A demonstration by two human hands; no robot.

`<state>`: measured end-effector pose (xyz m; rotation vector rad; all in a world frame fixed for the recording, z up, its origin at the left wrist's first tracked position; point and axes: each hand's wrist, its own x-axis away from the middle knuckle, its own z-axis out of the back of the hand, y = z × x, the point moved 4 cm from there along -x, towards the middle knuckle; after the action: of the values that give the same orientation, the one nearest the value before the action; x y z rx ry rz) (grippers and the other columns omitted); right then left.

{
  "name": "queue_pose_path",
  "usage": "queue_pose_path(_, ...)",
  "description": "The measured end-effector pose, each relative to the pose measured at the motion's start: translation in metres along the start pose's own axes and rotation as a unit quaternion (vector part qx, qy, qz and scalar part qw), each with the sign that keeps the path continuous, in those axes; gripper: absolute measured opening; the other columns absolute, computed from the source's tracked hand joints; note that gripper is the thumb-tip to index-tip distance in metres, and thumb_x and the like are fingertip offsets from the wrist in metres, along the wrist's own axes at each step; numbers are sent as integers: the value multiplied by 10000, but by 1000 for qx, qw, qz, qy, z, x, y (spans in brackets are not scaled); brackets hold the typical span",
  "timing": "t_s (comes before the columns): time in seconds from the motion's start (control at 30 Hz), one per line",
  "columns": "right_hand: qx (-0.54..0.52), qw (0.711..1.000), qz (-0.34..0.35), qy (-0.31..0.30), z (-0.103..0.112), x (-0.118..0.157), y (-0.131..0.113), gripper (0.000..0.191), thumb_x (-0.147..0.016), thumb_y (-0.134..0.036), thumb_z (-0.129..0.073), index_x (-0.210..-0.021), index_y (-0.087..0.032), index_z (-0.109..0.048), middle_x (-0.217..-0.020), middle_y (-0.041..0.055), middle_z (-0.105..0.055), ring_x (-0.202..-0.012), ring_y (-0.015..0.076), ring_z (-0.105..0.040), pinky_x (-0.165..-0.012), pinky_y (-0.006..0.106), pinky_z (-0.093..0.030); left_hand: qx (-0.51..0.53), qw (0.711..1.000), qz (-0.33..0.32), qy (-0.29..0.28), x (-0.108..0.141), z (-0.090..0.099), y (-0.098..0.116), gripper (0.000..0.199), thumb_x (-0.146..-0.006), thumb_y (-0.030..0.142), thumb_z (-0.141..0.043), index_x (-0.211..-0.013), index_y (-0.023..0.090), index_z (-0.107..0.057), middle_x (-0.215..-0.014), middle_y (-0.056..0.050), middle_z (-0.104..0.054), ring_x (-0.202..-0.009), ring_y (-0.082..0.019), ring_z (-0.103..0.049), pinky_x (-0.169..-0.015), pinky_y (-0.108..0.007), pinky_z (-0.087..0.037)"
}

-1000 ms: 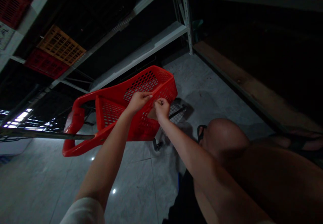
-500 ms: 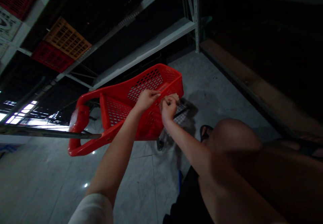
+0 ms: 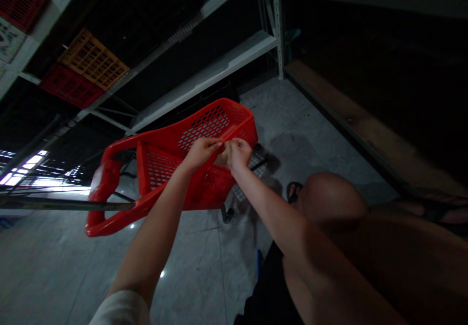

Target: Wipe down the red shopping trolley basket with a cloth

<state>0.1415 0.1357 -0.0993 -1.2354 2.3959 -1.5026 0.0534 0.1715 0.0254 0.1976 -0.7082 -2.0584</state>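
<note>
A red plastic shopping cart (image 3: 197,188) with perforated sides stands on the grey floor, its handle toward the left. Over its near side, my left hand (image 3: 202,151) is closed in a pinch; what lies between its fingertips is too small to make out. Close beside it, my right hand (image 3: 239,153) is closed on a tan, crumpled piece (image 3: 222,159) that looks like paper or cardboard. The fingertips of both hands are nearly together above the cart's rim.
Metal shelving (image 3: 215,73) runs behind the cart, with an orange crate (image 3: 93,59) and a red crate (image 3: 71,86) at upper left. A metal bar (image 3: 66,202) crosses at left. My bent knee (image 3: 331,198) is at right, near a low shelf beam (image 3: 347,120).
The tan piece and my right hand have moved left, closer to my left hand. My left hand and the cart appear slightly further left, as the view has shifted.
</note>
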Motion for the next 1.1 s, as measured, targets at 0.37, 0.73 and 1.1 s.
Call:
queue_pose_path(0.37,45,997,44,35,12,-14,-8,123,-826,-313,-516,-923,-243,-545,-836,-5,-656,-828,161,-647,-734,278,-527,33,999,10,8,13,-1,1,273,-900,314,-675,-1082,186,-833,-1139,-59,-812,-1065,-253,-751,-1021,-389,-552)
queue_pose_path(0.73,173,977,-65,-109,-1,128,66,111,-686,-173,-610,-742,-265,-582,-780,4,-665,-832,254,-668,-845,411,-562,-21,998,30,42,-7,12,-10,265,-895,273,-663,-1065,164,-835,-1104,-77,-817,-1023,-239,-754,-971,-352,-547)
queue_pose_path(1.1,231,955,185,-3,33,14,-10,544,-676,-62,-581,-1188,-241,-535,-1330,108,-438,-1273,241,-531,-1176,440,-410,6,999,27,19,22,2,4,277,-919,287,-670,-1112,176,-832,-1147,-63,-809,-1083,-256,-745,-1018,-366,-546)
